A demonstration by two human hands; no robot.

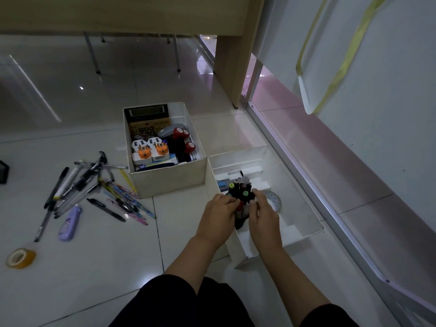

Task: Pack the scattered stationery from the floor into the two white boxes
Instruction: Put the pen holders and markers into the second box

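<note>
I was crouched on the tiled floor [70, 291] with the two white boxes in front of me. The near box [304, 223], the one under my hands, had white dividers inside and held only a few things: something blue at its far left, a roll of patterned tape [274, 200] lying flat on the bottom, and the bundle of markers [240, 197] I was lowering into it. The far box [165, 178], touching the near one at a corner, looked close to full, with a calculator [147, 121] propped against its back wall, two orange-and-white plugs [152, 148], a grey mouse [167, 131] and some red-topped pieces [182, 136].

My left hand [218, 218] and right hand [263, 214] were both curled around the markers, gripping the bunch from either side with the coloured caps pointing up, over the left part of the near box.

By my reckoning the job was past halfway but not near done. On the floor to my left a loose heap of pens and pencils [92, 187] lay fanned out, well apart from both boxes. Just beside that heap lay a small purple case [69, 224], and nearer me a roll of yellowish tape [20, 258]. At the left edge sat something dark that I could not make out.
</note>
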